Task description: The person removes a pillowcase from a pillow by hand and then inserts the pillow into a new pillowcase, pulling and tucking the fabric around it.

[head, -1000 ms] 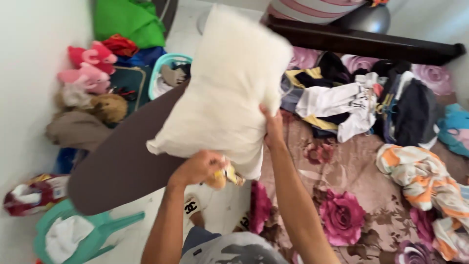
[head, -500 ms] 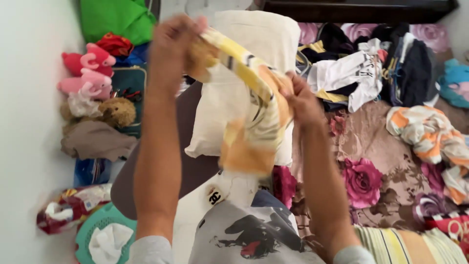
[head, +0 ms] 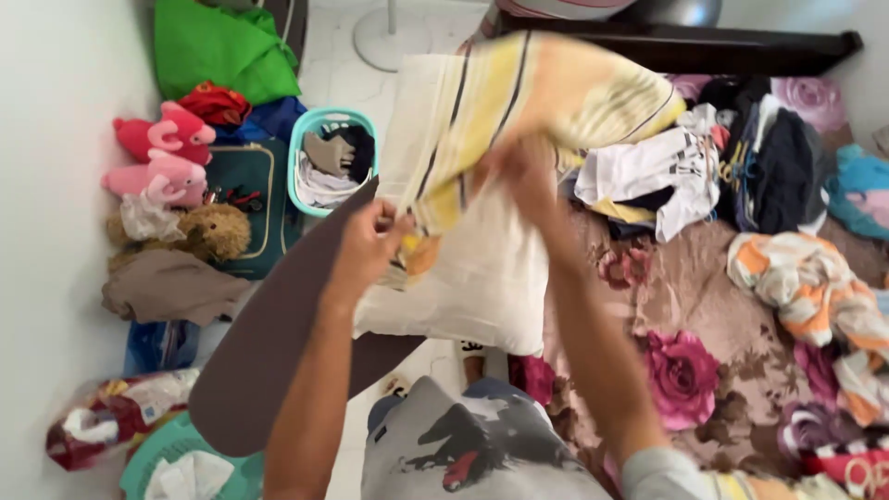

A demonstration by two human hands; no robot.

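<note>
- The striped yellow-and-peach pillowcase is in the upper centre of the frame, partly drawn over the top of the white pillow, which fills the centre below it.
- The left hand is left of centre, its grip pinched on the lower edge of the pillowcase where it meets the pillow's left side.
- The right hand is just right of it and blurred; its grip seems to be clenched on the cloth at the pillow's upper right, though the fingers cannot be made out.
- The pillow's lower end rests over a dark brown padded board that slants from the centre to the lower left.
- To the right lies a bed with a rose-patterned cover, strewn with clothes: a white garment and dark ones near the top, an orange-and-white striped cloth at the right edge.
- In the upper left, on the floor, stands a teal laundry basket holding clothes.
- Further left, by the wall, pink plush toys sit above a brown teddy bear, with a green bag at the top.
</note>
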